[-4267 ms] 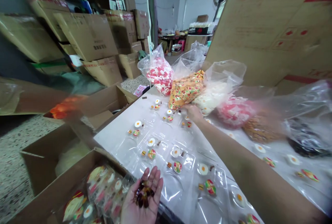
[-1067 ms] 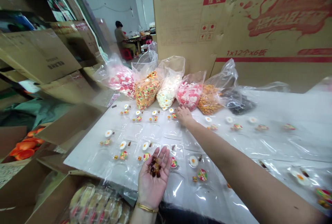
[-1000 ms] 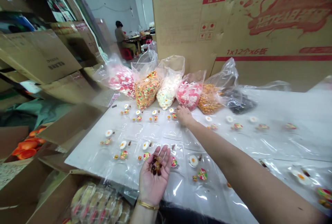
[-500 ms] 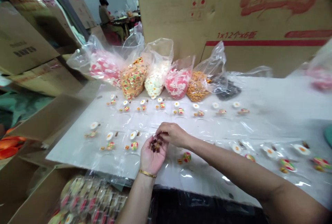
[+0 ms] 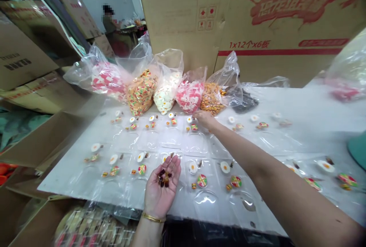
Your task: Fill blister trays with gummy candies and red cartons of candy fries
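Head: two hands, one cupping brown pieces.

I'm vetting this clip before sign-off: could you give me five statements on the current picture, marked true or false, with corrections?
1. The left hand is palm up, with dark pieces on it. True.
2. The right hand is over the left palm. False: it is at the far row of trays.
3. The bracelet is on the right arm. False: left arm.
4. The white bag stands beside the pink bag. True.
5. The pink bag is tipped out. False: it stands, filled.
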### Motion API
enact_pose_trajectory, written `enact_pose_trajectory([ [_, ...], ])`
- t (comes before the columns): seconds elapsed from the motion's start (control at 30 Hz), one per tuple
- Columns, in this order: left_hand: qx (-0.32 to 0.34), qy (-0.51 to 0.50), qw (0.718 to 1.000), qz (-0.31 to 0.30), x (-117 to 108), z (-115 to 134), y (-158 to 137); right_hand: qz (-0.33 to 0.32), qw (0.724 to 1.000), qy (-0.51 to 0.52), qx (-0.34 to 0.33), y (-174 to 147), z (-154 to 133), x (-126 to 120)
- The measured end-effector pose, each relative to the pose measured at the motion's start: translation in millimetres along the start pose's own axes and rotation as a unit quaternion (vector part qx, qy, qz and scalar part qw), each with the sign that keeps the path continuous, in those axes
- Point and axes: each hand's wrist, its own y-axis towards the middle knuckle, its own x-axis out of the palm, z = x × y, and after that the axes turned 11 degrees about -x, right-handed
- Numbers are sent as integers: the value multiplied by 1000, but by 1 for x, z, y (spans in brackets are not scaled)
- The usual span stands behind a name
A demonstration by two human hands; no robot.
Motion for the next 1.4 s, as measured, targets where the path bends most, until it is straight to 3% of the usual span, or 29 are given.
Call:
enact_pose_trajectory([
  [0.13, -2, 4, 1000, 21, 7, -3, 6, 63, 996, -11, 54, -16, 0, 2],
  [0.27, -10, 0, 1000, 13, 20, -9, 21, 12, 1000, 17, 13, -30, -15, -5],
  [0.37, -18, 5, 1000, -1, 26, -13, 33, 91, 993, 69, 23, -43, -44, -22],
  [0.43, -20, 5, 1000, -2, 29, -18, 40, 129, 981, 143, -10, -56, -73, -36],
  [0.53, -26, -4, 1000, 14, 35, -29, 48, 91, 960, 231, -127, -81, -119, -48],
  [0.63, -47, -13, 999, 25, 38, -40, 54, 94, 953, 257, -131, -101, -140, -42],
  [0.7, -57, -11, 998, 21, 37, -46, 55, 121, 949, 275, -91, -112, -129, -37],
  [0.77, -60, -8, 998, 15, 33, -49, 54, 150, 949, 277, -25, -120, -102, -34],
  [0.9, -53, -8, 999, 3, 24, -49, 45, 210, 932, 201, 216, -123, -28, -32],
  [1.0, -47, -4, 999, -3, 22, -49, 37, 199, 918, 129, 317, -108, 6, -27],
  [1.13, -49, 7, 999, -23, 22, -49, 31, 115, 943, 27, 310, -81, 14, -15],
  [1.27, -44, 20, 999, -12, 24, -49, 31, 37, 967, -32, 250, -77, 11, -15],
  [1.33, -42, 24, 999, 0, 27, -50, 35, 47, 974, -37, 218, -85, 6, -23],
  [1.4, -45, 24, 999, 4, 33, -53, 41, 100, 977, -10, 189, -97, -7, -33],
])
